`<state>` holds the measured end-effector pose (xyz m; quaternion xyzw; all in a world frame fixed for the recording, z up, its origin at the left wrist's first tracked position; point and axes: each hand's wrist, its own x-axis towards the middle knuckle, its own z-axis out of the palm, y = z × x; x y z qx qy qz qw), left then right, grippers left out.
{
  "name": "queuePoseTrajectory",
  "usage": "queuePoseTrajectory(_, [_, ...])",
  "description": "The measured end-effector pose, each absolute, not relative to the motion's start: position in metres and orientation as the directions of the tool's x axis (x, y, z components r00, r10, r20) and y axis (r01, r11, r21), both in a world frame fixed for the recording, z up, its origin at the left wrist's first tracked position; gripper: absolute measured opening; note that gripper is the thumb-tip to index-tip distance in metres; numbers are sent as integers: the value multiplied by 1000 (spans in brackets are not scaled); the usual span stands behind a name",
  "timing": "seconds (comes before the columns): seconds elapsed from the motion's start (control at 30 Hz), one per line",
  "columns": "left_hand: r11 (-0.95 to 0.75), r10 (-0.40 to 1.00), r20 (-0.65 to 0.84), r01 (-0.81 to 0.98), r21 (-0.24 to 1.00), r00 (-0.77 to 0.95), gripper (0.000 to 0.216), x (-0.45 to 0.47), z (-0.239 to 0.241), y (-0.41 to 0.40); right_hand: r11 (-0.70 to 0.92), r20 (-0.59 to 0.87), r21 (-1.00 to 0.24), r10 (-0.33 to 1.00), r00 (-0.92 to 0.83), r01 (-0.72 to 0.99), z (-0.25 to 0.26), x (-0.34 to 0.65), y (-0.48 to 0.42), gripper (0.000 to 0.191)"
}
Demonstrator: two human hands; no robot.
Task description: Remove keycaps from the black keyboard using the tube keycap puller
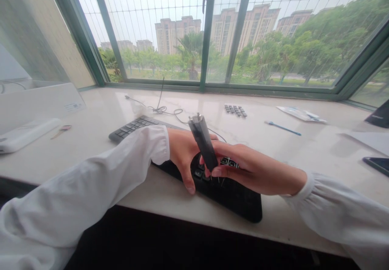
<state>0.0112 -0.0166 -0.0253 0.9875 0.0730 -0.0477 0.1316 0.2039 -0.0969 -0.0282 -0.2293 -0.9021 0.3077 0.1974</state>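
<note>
A black keyboard [243, 205] lies slanted across the pale stone sill, its cable running toward the window. My left hand [182, 156] rests on the keyboard's middle, thumb curled over its near edge, gripping it. My right hand [255, 168] pinches a dark, translucent keycap puller [203, 142], held upright with its thin wire prongs pointing down onto the keys. Both arms wear white sleeves.
Several loose grey keycaps [235, 110] lie on the sill behind. A blue pen [282, 128] and a clear packet [300, 114] lie to the right, a phone [378, 163] at the far right. A white box [27, 134] sits at left. Window frames close the back.
</note>
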Motion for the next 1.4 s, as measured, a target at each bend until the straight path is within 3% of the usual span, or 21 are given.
queuePoseTrajectory(0.3, [-949, 45, -88, 70, 307, 995, 53, 11, -26, -16, 741, 234, -606, 514, -825, 290, -28, 206, -99, 6])
queuePoseTrajectory(0.7, [-950, 9, -93, 38, 309, 996, 52, 12, -26, -14, 735, 213, -605, 521, -826, 307, -32, 201, -94, 17])
queuePoseTrajectory(0.9, [-957, 129, -178, 170, 237, 976, 106, 9, -31, -11, 745, 196, -571, 531, -824, 344, -38, 202, -97, 14])
queuePoseTrajectory(1.07, [-954, 179, -232, 226, 195, 956, 110, 7, -32, -11, 745, 214, -573, 536, -816, 340, -44, 206, -101, 9])
queuePoseTrajectory(1.4, [-958, 142, -200, 185, 218, 969, 120, 0, -29, -16, 765, 293, -542, 560, -775, 348, -53, 198, -111, 11])
